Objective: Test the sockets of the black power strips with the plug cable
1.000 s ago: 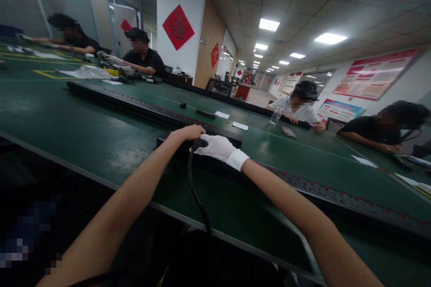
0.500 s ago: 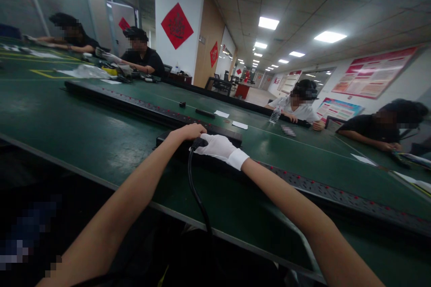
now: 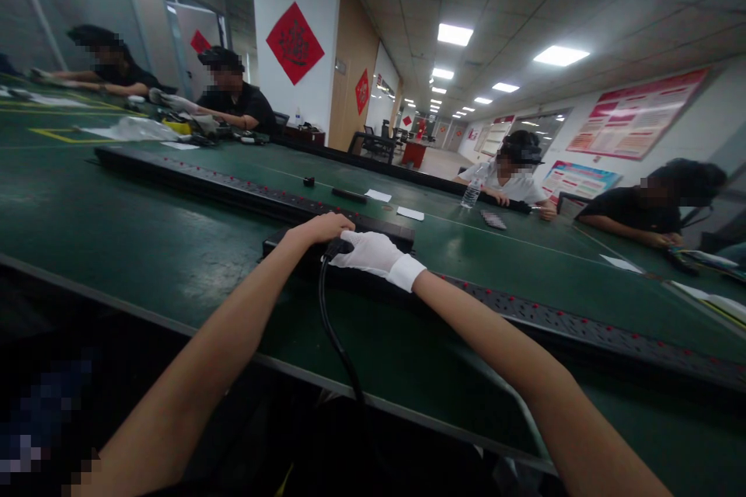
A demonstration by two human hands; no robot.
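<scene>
My right hand [image 3: 373,255], in a white glove, is closed around a black plug [image 3: 336,248] whose thick black cable [image 3: 331,318] hangs over the table edge. The plug's front end is hidden by the hands, so I cannot tell whether it sits in a socket. Close beside it, my bare left hand [image 3: 327,227] is closed over a black power strip, its fingertips partly hidden. One long black power strip with red dots [image 3: 233,190] stretches left behind my hands. Another strip [image 3: 542,318] runs off to the right beneath my right forearm.
On the green table [image 3: 151,225] lie a small black block [image 3: 308,182], a black bar [image 3: 350,195] and white paper pieces [image 3: 410,213]. A clear bottle [image 3: 471,192] stands farther back. Several people sit around the table; a plastic bag [image 3: 143,129] lies at the far left.
The view has shifted slightly, so everything sits a little further left. Both hands keep almost the same hold on the plug and strip.
</scene>
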